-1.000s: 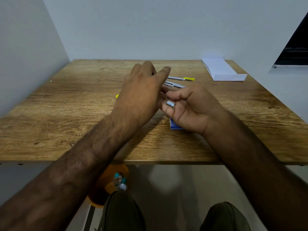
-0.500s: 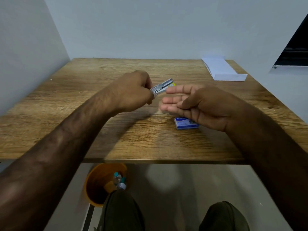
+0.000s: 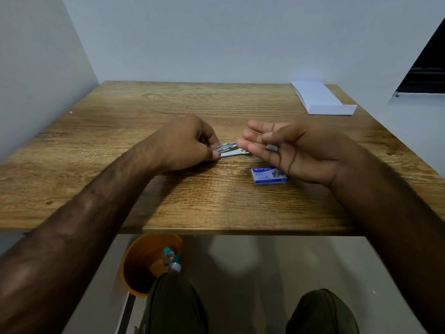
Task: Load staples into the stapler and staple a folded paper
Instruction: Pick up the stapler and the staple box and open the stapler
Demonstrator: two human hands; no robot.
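Observation:
My left hand (image 3: 190,143) grips one end of the small silver stapler (image 3: 232,150), which lies low against the wooden table (image 3: 168,201). My right hand (image 3: 296,150) hovers to the right of it, palm turned inward, fingers stretched toward the stapler's free end. A short grey strip of staples (image 3: 272,147) is pinched between that hand's thumb and fingers. The blue staple box (image 3: 268,175) lies on the table below my right hand. The folded white paper (image 3: 320,98) rests at the far right corner.
Walls close in the table at the left, back and right. Under the front edge stands an orange bin (image 3: 147,261) with small bottles inside. My knees show at the bottom of the view.
My left hand has lowered the stapler from mid-air down to the table surface. My right hand stayed near it, fingers extended, with the staple strip showing in its grip.

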